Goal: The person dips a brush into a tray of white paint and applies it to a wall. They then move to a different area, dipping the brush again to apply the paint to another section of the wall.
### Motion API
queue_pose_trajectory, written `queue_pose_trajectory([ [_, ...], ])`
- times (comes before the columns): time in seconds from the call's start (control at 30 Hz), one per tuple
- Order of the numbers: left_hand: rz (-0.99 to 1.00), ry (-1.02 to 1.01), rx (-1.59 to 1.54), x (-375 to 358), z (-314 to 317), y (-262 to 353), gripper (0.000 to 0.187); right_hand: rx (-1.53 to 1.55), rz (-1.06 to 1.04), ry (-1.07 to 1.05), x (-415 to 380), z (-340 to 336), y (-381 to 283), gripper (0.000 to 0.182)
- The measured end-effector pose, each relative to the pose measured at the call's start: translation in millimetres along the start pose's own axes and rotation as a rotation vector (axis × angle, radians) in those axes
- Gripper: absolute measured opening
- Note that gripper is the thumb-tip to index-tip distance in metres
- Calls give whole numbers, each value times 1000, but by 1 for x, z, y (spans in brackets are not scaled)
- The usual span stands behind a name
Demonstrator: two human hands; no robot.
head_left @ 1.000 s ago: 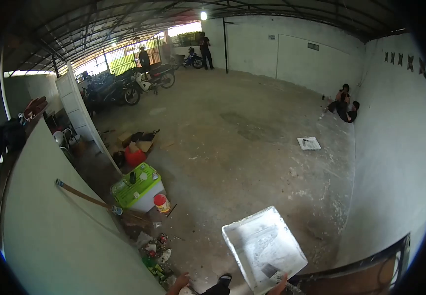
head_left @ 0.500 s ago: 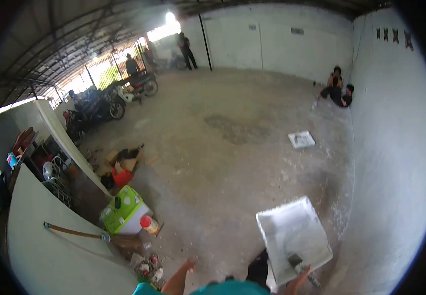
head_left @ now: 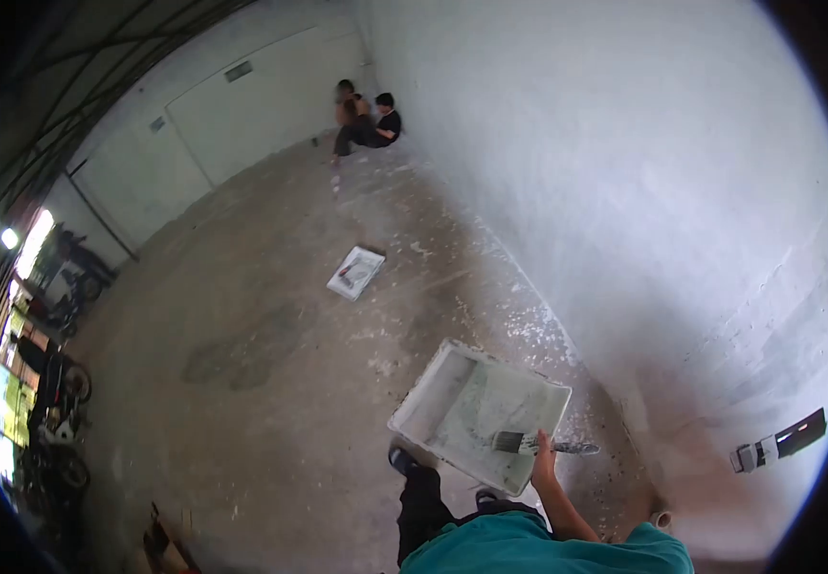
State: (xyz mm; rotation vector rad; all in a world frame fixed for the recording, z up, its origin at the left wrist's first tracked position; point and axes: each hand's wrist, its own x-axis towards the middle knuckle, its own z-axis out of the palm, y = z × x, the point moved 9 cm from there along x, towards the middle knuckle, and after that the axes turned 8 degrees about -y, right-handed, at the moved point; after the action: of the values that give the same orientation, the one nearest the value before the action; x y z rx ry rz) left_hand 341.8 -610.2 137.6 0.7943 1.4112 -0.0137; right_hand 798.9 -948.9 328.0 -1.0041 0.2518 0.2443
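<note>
Streaked white tray, stained brush

The rectangular tray is open side up, askew in the view, its interior smeared with pale greyish residue. The brush spans its right rim: dark bristles inside, pointing left; mottled handle reaching out past the edge.

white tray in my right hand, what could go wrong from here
The white tray may tip or slosh: only the right hand shows at it, near one edge.

The brush could slip, as it lies across that edge by the same hand, its handle sticking out past the tray.

Walking ahead, a foot might catch the smaller tray on the floor, since the large one could block the view down.
</note>
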Motion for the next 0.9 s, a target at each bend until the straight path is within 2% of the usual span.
queue_pose_trajectory([
  [0.03, 3, -9, 12, 8, 11, 23, 54, 12, 6, -9, -2, 9, -4, 47],
  [0.07, -6, -2, 25, 37, 33, 62, 55, 8, 22, 12, 73, 33, 24, 47],
  [0.1, -9, -13, 31, 57, 45, 95, 55, 39, 8, 23, 97, 52, 29, 46],
  [0.27, 2, -84, 80, 145, 81, 284, 56, 126, 14, 137, 187, 159, 48, 42],
  [0.37, 61, -151, 81, 211, 100, 385, 57, 184, -14, 73, 242, 221, 47, 45],
  [0.43, -13, -55, 248, 187, 129, 474, 48, 231, -6, 84, 272, 256, 41, 45],
  [0.5, 32, -135, 382, 229, 146, 536, 54, 267, 17, 105, 300, 268, 50, 46],
  [0.57, 115, -231, 377, 246, 174, 609, 59, 268, 8, 138, 332, 281, 57, 46],
  [0.67, 166, -229, 464, 275, 214, 701, 59, 411, 33, 118, 370, 328, 57, 46],
  [0.73, 158, -265, 507, 309, 237, 754, 55, 285, 92, 267, 383, 360, 57, 47],
  [0.8, 282, -277, 522, 303, 287, 812, 54, -250, 40, 400, 407, 379, 34, 48],
  [0.87, 269, -348, 582, 320, 344, 857, 54, 34, -3, 418, 455, 395, 55, 53],
  [0.9, 260, -376, 622, 324, 375, 879, 54, 127, -92, 467, 476, 403, 57, 53],
])
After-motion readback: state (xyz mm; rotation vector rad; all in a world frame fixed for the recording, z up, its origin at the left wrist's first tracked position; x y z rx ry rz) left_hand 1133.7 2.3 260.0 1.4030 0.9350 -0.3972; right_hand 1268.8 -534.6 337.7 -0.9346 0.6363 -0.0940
